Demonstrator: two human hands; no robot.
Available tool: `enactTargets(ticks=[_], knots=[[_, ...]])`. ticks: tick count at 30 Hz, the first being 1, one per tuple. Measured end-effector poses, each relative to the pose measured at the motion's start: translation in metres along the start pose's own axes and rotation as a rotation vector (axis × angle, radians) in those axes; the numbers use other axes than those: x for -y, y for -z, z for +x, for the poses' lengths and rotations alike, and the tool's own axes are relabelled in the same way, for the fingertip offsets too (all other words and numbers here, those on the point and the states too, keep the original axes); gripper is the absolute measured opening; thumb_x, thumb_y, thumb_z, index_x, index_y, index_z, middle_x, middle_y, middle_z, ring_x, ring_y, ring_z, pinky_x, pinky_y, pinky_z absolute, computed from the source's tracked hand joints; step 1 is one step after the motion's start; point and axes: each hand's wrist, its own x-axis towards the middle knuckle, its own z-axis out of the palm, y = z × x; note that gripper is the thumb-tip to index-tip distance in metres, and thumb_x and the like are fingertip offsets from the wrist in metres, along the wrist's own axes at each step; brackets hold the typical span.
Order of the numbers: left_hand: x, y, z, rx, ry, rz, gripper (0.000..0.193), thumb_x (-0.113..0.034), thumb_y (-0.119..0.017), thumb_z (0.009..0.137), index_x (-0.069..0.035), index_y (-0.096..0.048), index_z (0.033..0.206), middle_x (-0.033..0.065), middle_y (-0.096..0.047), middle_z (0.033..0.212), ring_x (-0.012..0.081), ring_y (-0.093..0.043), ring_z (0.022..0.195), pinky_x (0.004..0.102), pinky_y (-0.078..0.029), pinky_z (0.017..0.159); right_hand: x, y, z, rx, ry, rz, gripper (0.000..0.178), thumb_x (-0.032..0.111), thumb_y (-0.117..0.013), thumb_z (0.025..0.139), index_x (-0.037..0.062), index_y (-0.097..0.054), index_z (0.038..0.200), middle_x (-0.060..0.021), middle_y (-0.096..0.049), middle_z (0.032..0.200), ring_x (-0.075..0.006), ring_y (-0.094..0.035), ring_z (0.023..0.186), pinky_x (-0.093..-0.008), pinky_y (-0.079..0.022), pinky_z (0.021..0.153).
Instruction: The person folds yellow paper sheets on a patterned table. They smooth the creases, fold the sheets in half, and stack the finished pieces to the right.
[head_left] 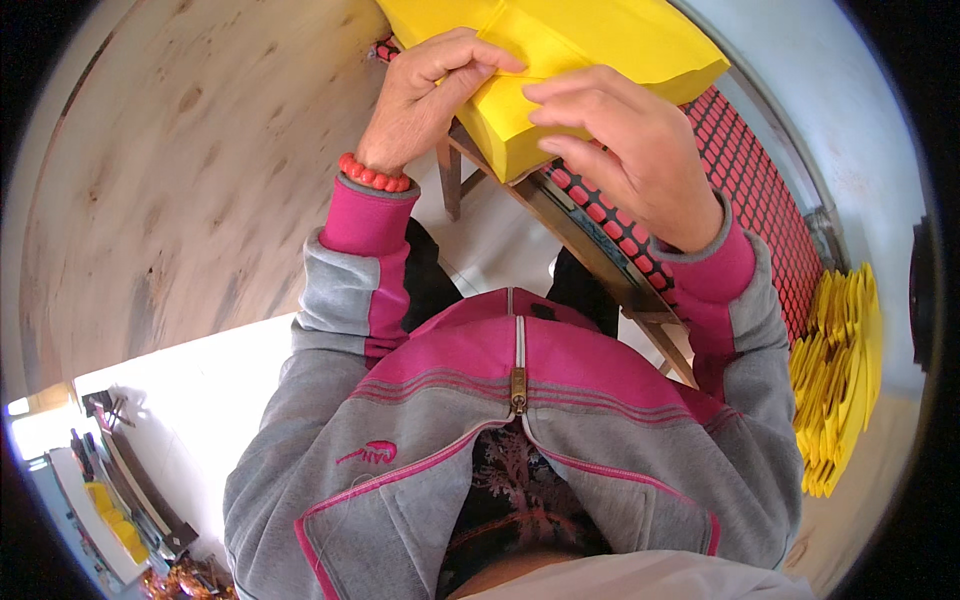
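A bright yellow bag-like piece of folded fabric [600, 40] lies at the top of the view, with seams and a fold across it. My left hand [425, 95] reaches over its left part, thumb and index finger pinched together at a seam of the yellow fabric. Just to the right, my right hand [640, 145] hovers over the near part of the fabric with curved fingers apart and nothing visible between them. Its fingertips point toward the left hand; whether they touch the cloth is unclear.
Beneath the fabric is a wooden-framed bench [600, 270] with a red-and-black patterned cover [745, 170]. A stack of yellow folded pieces [835, 380] stands at the right. A large wooden board [190, 190] fills the left side. More yellow items [115, 520] sit at lower left.
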Motion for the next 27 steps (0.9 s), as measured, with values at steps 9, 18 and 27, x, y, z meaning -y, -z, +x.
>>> enactTargets(ticks=[9, 18, 27], knots=[[0.000, 0.000, -0.001, 0.021, 0.035, -0.041, 0.019, -0.004, -0.054, 0.101, 0.000, -0.071, 0.108, 0.0045, -0.068, 0.098, 0.0143, -0.064, 0.094, 0.0276, -0.049, 0.082, -0.013, -0.020, 0.004, 0.061, 0.050, -0.029, 0.027, 0.002, -0.075, 0.082, 0.0011, -0.070, 0.109, -0.0101, -0.070, 0.115, -0.0280, -0.069, 0.100, -0.0356, -0.057, 0.085], [-0.001, 0.004, -0.002, 0.063, 0.110, -0.110, 0.024, -0.001, -0.051, 0.097, 0.002, -0.071, 0.110, 0.0065, -0.067, 0.106, 0.0157, -0.062, 0.103, 0.0284, -0.046, 0.091, -0.019, -0.032, 0.005, -0.083, 0.024, 0.009, 0.009, 0.008, -0.068, 0.089, 0.0053, -0.066, 0.098, -0.0107, -0.069, 0.098, -0.0311, -0.069, 0.089, -0.0388, -0.055, 0.076], [0.005, 0.021, -0.006, 0.164, 0.108, -0.091, 0.034, -0.001, -0.058, 0.083, 0.001, -0.067, 0.115, 0.0085, -0.066, 0.118, 0.0212, -0.059, 0.117, 0.0340, -0.040, 0.106, -0.017, -0.034, 0.003, -0.147, -0.126, 0.195, 0.011, 0.007, -0.070, 0.089, 0.0016, -0.064, 0.097, -0.0133, -0.069, 0.096, -0.0317, -0.068, 0.086, -0.0375, -0.053, 0.076]])
